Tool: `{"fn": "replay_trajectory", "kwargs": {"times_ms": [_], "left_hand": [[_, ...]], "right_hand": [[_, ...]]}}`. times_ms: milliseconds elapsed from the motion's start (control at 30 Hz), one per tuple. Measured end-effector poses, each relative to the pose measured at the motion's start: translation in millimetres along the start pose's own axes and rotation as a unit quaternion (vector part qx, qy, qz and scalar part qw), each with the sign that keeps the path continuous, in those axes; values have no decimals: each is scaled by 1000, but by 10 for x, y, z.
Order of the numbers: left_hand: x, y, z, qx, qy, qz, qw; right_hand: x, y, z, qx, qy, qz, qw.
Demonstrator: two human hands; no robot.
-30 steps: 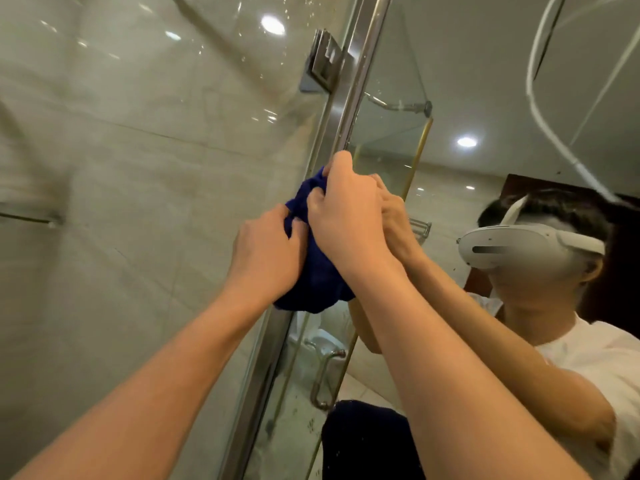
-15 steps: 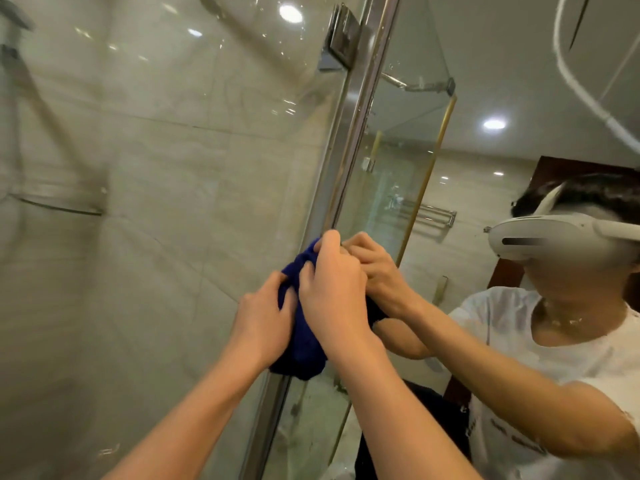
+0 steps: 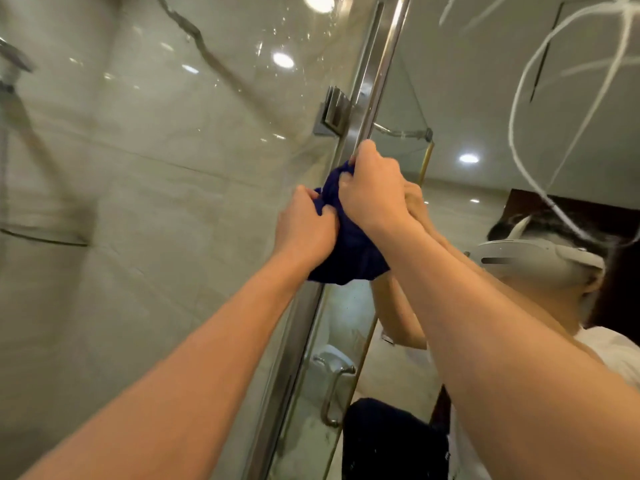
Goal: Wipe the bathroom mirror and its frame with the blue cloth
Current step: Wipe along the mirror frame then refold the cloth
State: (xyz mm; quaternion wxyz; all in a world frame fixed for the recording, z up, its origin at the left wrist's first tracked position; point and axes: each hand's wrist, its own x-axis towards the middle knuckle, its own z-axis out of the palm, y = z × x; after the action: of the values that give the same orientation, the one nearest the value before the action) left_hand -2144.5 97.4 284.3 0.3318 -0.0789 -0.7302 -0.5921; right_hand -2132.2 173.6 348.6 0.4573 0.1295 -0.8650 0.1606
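A bunched dark blue cloth [image 3: 348, 251] is wrapped around the mirror's vertical metal frame [image 3: 375, 81], which runs from top centre down to the lower middle. My left hand [image 3: 304, 225] grips the cloth from the left side of the frame. My right hand [image 3: 372, 188] grips it from the right, its knuckles close to the mirror glass [image 3: 485, 81]. The mirror fills the right of the view and shows my reflected arms and headset. The frame under the cloth is hidden.
A glass shower panel [image 3: 156, 168] with water spots stands left of the frame, with a metal hinge bracket [image 3: 332, 110] on it just above my hands. White smear lines [image 3: 540, 98] cross the mirror's upper right. A reflected door handle [image 3: 334, 393] shows lower down.
Both hands and the cloth slid down the frame half a second ago, then came back up it. Now they sit just below the hinge bracket.
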Motion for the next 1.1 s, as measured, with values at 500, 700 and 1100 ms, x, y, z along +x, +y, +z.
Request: {"fn": "replay_trajectory", "kwargs": {"times_ms": [500, 700, 1100], "left_hand": [[-576, -521, 5, 3, 60, 15, 998], [-437, -464, 44, -2, 40, 3, 999], [344, 265, -150, 0, -42, 45, 998]], "right_hand": [[-441, 77, 382, -13, 40, -20, 999], [-617, 115, 411, 32, 48, -14, 998], [273, -124, -168, 1, 42, 23, 999]]}}
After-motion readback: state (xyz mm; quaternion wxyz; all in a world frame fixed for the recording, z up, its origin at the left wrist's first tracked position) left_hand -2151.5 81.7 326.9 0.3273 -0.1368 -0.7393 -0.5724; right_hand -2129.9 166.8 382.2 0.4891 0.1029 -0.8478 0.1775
